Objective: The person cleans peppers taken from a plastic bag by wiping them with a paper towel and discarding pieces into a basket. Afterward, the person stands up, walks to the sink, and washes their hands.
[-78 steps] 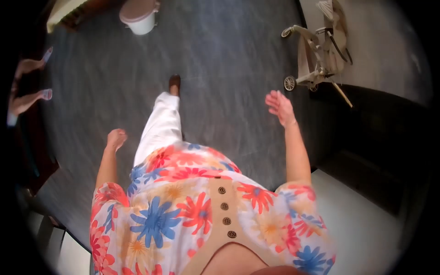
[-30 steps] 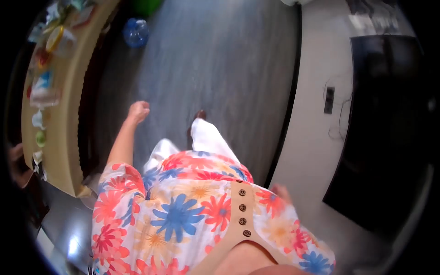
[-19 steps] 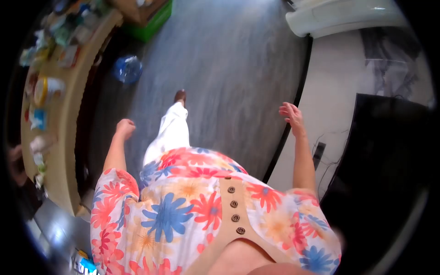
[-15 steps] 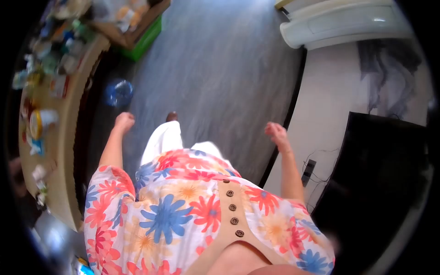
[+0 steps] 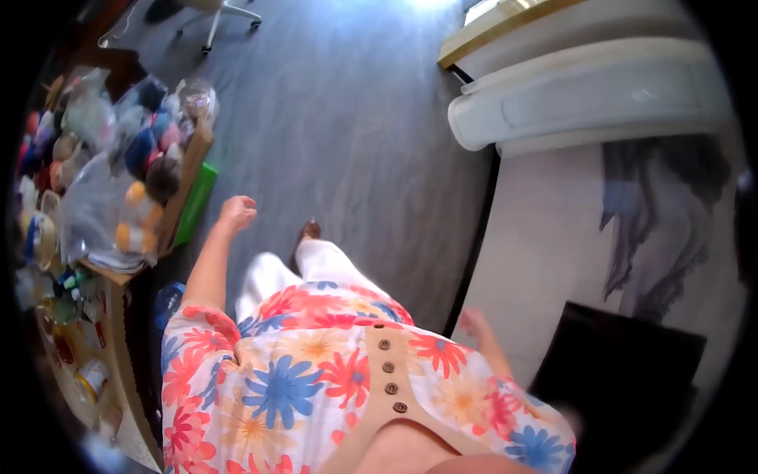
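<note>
My left hand (image 5: 237,213) hangs over the grey floor, its fingers curled into a loose fist with nothing visible in it. It is near the green crate, without touching it. My right hand (image 5: 474,322) is low at my right side, beside the pale wall; it is blurred and its fingers cannot be made out. Below are my floral top (image 5: 284,387), white trousers (image 5: 328,265) and the tip of a brown shoe (image 5: 310,230).
On the left, a cardboard box (image 5: 201,146) of yarn balls and plastic bags stands by a green crate (image 5: 196,205) and a cluttered table (image 5: 130,387). A blue plastic bottle (image 5: 167,304) is below. A white air conditioner (image 5: 584,95) and black screen (image 5: 616,355) are right; a chair (image 5: 213,28) stands ahead.
The view has moved forward along the floor, bringing the yarn box and air conditioner nearer and the chair into view. My left hand has swung slightly inward; my right hand has dropped back toward my body.
</note>
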Motion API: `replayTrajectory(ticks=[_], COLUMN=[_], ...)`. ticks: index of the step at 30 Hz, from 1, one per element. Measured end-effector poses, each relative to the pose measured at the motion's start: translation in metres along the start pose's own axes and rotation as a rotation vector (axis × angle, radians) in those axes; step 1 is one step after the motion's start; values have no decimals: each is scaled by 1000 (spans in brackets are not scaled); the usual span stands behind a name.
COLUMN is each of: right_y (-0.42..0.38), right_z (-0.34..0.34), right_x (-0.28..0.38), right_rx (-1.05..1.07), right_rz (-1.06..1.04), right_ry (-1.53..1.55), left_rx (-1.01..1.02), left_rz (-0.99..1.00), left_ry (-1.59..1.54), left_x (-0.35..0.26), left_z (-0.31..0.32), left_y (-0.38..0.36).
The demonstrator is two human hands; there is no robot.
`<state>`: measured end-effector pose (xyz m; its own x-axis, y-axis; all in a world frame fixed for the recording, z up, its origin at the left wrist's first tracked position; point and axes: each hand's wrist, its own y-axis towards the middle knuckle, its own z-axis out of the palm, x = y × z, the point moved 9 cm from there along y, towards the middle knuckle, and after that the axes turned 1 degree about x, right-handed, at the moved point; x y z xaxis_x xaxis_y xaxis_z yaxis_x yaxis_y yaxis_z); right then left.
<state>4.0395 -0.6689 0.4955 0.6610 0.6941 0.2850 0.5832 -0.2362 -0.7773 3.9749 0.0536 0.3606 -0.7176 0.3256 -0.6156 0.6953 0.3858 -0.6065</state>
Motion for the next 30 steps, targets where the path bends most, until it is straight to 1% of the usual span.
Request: replayTrajectory(ticks=[1, 2, 3, 4, 6, 7, 8, 10, 11, 12, 13, 14, 15, 16, 17, 18, 19, 20, 21, 22, 23, 24, 25, 26, 27, 28, 29, 30], right_y=[24, 51, 73, 76, 86, 84, 86, 118, 131, 162, 178, 223, 231, 248, 261, 289, 300, 287, 305, 299, 306, 309, 330, 360, 409, 431, 460, 472], right_z=[-10, -22, -30, -26, -18, -8, 2, 5, 7, 4, 4, 6, -4, -14, -26, -38, -54, -76, -93, -112, -127, -146, -160, -168, -177, -178, -185, -204], right_x=[92, 168, 244, 329, 490, 563, 611, 657, 696, 699, 702, 685, 671, 647, 627, 577, 546, 548, 533, 522, 521, 552, 577, 623, 680, 730, 798, 885], right_rx=[-37, -49, -23, -17, 48, 64, 77, 148, 180, 142, 146, 207, 158, 129, 149, 147, 142, 48, 48, -12, -44, -76, -91, -100, -85, -18, -36, -23], right_rz=[-113, -118, -337, -403, -691, -769, -836, -847, -864, -728, -703, -767, -667, -611, -549, -378, -216, 44, 147, 388, 474, 451, 456, 434, 360, 243, -37, -177], right_ry=[-18, -133, -132, -128, -83, -26, 35, 130, 161, 129, 87, 23, -98, -92, -72, 0, -35, -105, -83, -5, 51, 36, 72, 45, 27, -63, -14, -72], left_rx=[-26, -53, -93, -84, -62, -62, -53, -50, -50, -50, -63, -60, -62, -67, -23, 7, -5, -16, -2, 22, 34, 48, 40, 50, 44, 43, 39, 18], left_rz=[9, 19, 33, -3, -62, -118, -173, -244, -267, -289, -242, -200, -147, -94, -66, -26, 25, 75, 68, 54, 52, 47, 76, 82, 53, 39, 28, 13], left_ry=[-13, -23, -31, -40, -43, -47, -44, -62, -106, -153, -133, -110, -77, -45, -57, -72, -73, -74, -91, -109, -128, -151, -99, -33, 41, 106, 169, 233], left_x=[-13, -29, -42, -49, -70, -74, -75, -116, -138, -168, -195, -226, -258, -290, -324, -362, -400, -440, -477, -504, -527, -546, -553, -556, -563, -560, -559, -568], left_z=[-8, -16, -31, -40, -67, -82, -93, -121, -139, -156, -170, -183, -198, -211, -218, -224, -229, -230, -230, -226, -223, -221, -225, -219, -221, -234, -247, -247], left_y=[13, 33, 42, 57, 102, 133, 162, 207, 236, 267, 304, 340, 375, 411, 450, 476, 507, 543, 579, 604, 620, 638, 656, 704, 740, 745, 754, 773])
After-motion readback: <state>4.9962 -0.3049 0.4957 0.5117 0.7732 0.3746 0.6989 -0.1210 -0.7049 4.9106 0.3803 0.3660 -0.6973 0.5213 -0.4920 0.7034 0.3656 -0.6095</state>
